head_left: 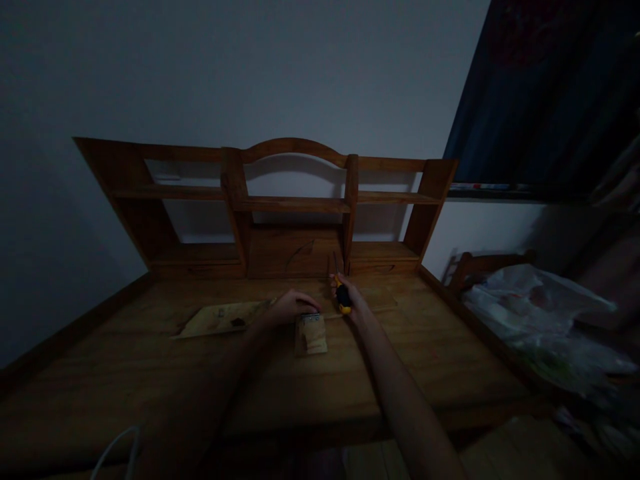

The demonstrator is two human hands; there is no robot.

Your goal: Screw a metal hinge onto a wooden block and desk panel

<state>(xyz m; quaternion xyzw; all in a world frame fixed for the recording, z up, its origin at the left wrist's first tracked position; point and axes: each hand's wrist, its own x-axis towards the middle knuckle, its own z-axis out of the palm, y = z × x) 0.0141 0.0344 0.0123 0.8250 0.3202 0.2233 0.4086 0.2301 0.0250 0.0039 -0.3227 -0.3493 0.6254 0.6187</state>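
My right hand (349, 293) is wrapped round a screwdriver (343, 297) with a yellow and black handle, its thin shaft pointing up and away from me. To its left, my left hand (293, 307) curls its fingers over the far end of a small wooden block (315, 337). A metal hinge (311, 317) lies along that end, right under my fingertips, and the fingers seem to grip it. Dim light hides the finer details and any screws. A flat, pale wooden strip (215, 319) with a dark spot lies on the desk behind my left wrist.
The wooden desk (280, 393) has a shelf hutch (295, 207) along its back, against the wall. A white cable (117, 440) loops at the near left. Plastic bags (535, 307) are heaped past the right edge, near a dark curtain (540, 100).
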